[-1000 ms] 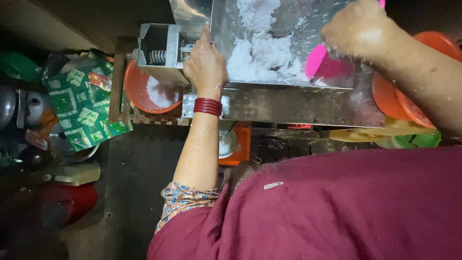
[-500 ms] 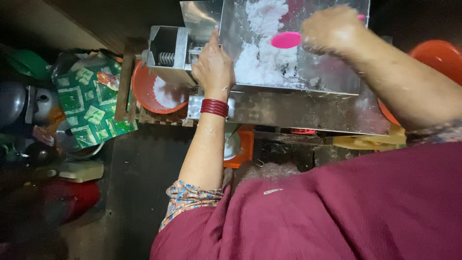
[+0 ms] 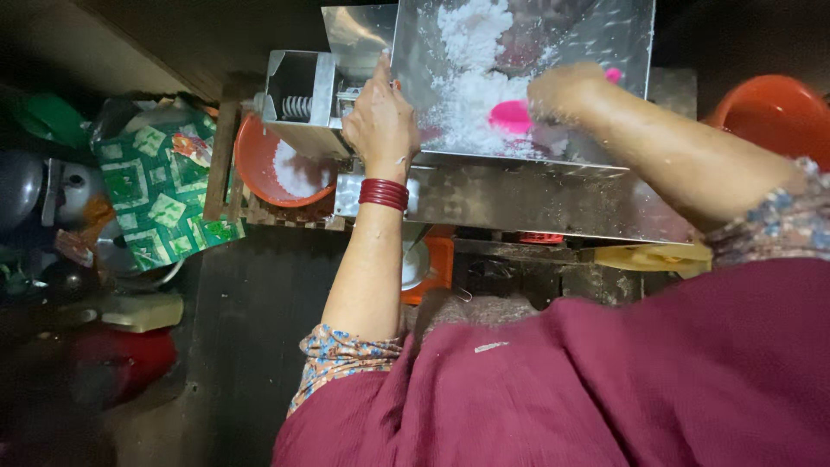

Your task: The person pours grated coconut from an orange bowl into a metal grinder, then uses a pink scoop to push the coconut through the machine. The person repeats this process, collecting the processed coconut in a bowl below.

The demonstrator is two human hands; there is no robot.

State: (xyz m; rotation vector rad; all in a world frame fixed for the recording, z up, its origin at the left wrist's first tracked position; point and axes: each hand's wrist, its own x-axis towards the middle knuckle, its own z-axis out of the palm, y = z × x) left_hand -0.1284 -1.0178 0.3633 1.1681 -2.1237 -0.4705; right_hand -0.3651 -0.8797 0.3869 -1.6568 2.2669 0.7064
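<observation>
Left hand [image 3: 380, 117] flat on steel hopper [image 3: 553, 195] edge, fingers together. Right hand [image 3: 566, 91] fist-wrapped round pink scoop [image 3: 512, 115] (in white flour [image 3: 471, 86]).

A cramped, dim food-preparation corner — steel grinding machine [image 3: 519, 112] heaped with white flour [image 3: 471, 78], orange plastic tubs [image 3: 268, 164] beneath and beside it, pots and packets crowded along the dark floor [image 3: 251, 329].

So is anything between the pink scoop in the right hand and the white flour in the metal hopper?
Nothing visible. The right hand holds the pink scoop right against the white flour inside the metal hopper. The left hand rests on the hopper's left edge, clear of the scoop.
</observation>
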